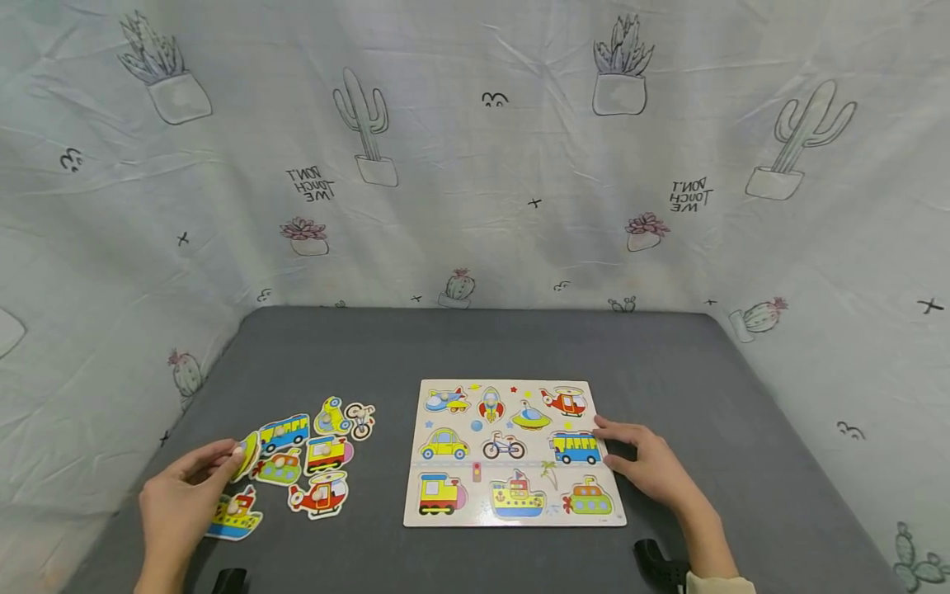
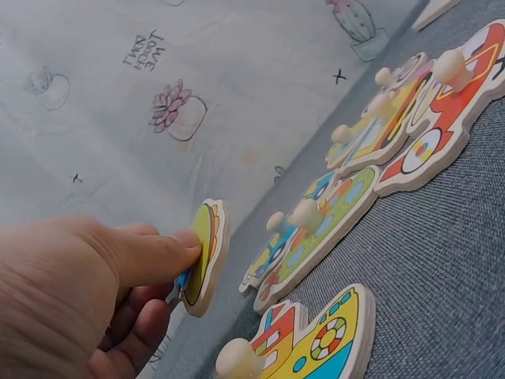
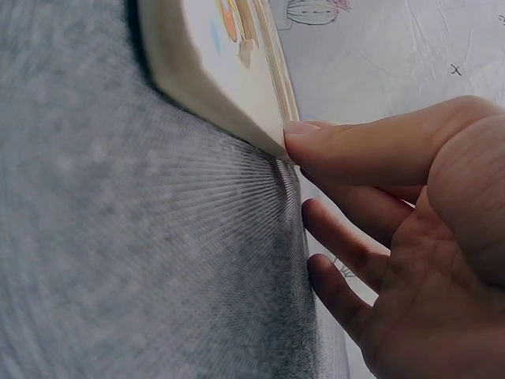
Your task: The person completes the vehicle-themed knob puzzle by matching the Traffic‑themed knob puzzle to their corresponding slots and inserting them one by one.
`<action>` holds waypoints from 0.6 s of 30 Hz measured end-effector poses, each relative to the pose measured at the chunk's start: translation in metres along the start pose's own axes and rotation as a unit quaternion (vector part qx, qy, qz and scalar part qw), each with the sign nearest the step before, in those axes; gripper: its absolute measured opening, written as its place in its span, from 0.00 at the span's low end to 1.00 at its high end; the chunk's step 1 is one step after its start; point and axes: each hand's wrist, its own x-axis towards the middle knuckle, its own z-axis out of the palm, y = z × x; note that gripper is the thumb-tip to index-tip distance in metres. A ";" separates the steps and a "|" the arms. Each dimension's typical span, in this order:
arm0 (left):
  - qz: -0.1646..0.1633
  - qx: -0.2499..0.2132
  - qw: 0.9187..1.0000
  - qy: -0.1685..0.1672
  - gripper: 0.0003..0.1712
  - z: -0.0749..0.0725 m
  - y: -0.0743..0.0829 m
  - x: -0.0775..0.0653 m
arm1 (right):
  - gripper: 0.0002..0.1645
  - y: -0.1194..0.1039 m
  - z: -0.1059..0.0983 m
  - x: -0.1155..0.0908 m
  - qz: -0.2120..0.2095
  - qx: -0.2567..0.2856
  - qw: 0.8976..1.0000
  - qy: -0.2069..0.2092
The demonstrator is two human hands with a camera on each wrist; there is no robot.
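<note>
My left hand (image 1: 178,499) pinches a yellow-green flying saucer puzzle piece (image 2: 207,257), thumb on its face, holding it tilted on edge above the table. Close to that hand lie a ship piece (image 1: 236,515), a submarine piece (image 1: 278,469) and a bus piece (image 1: 285,433); small wooden knobs stick up from them. At the right, my right hand (image 1: 649,462) touches the side edge of a white puzzle board (image 1: 475,487) printed with vehicles. In the right wrist view its thumb meets the board's edge while the other fingers spread loosely.
Right of those pieces are a train piece (image 1: 324,455), a helicopter piece (image 1: 321,495), a yellow car piece (image 1: 331,417) and a bicycle piece (image 1: 360,421). A grey cloth covers the table (image 1: 475,342). Behind it hangs a white curtain (image 1: 475,165) with cactus drawings.
</note>
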 end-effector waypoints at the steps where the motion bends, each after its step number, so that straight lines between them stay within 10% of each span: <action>1: 0.001 0.001 1.000 0.001 0.17 0.000 0.001 0.000 | 0.26 0.000 0.000 0.000 0.000 0.000 1.000 -0.001; 18: 0.058 -0.056 0.996 -0.032 0.15 0.005 0.036 -0.013 | 0.25 -0.002 -0.002 0.001 -0.005 0.003 1.000 -0.002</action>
